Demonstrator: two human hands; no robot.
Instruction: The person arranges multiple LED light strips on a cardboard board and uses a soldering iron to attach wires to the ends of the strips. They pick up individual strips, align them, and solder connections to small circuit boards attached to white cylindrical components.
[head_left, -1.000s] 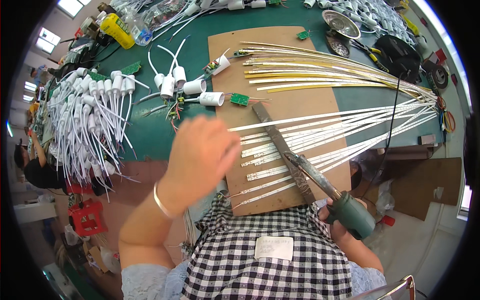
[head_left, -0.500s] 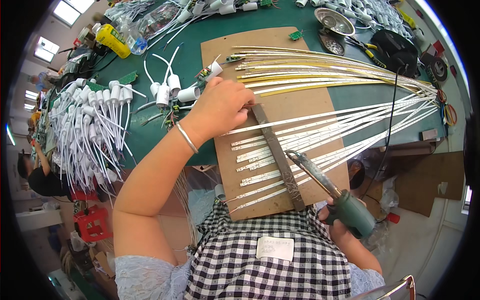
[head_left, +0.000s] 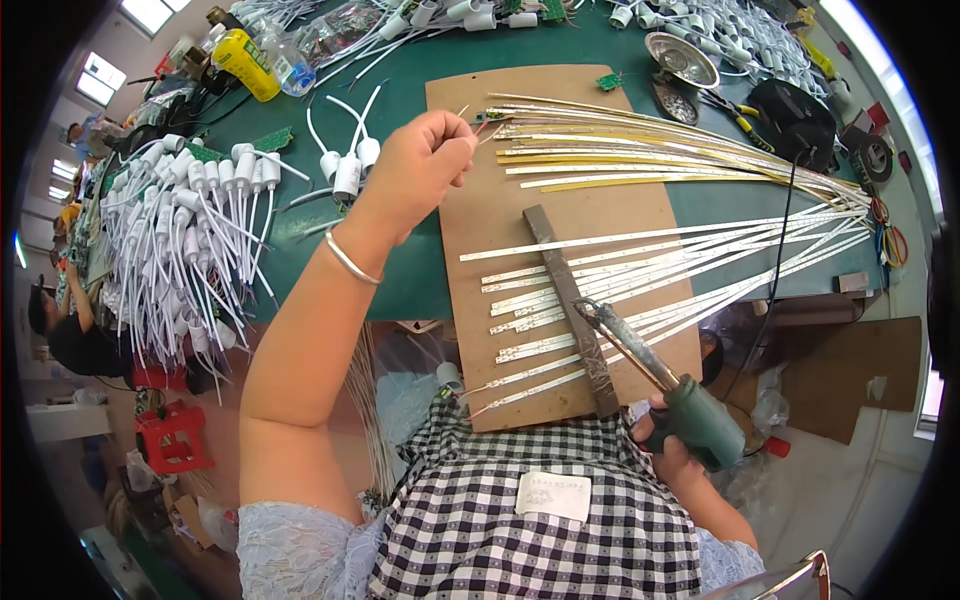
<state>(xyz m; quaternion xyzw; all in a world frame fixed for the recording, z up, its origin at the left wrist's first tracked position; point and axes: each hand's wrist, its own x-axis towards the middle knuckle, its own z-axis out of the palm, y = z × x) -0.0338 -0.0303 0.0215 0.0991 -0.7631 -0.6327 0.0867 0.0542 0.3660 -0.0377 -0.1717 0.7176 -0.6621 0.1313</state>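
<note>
My left hand [head_left: 425,165] is raised over the left edge of a brown board [head_left: 590,215], its thumb and fingers pinched on a thin wire [head_left: 481,128] with a red part showing. Close to the fingertips are the left ends of an upper bundle of LED strips [head_left: 590,150]. Low on the right, my right hand [head_left: 668,445] grips a green-handled soldering iron [head_left: 705,425], whose tip points up and left near a dark flat bar [head_left: 570,310]. The bar lies across a lower fan of white LED strips [head_left: 545,303].
White lamp caps with wires [head_left: 215,220] are heaped at left; several more lie near my left wrist. A metal bowl [head_left: 682,60], pliers [head_left: 740,118] and a black object [head_left: 795,115] stand at the back right. Bottles [head_left: 245,65] stand at the back left. A person [head_left: 75,330] sits far left.
My left hand has moved up and away from the bar's upper end to the left ends of the upper strips. The right hand and soldering iron have stayed nearly in place.
</note>
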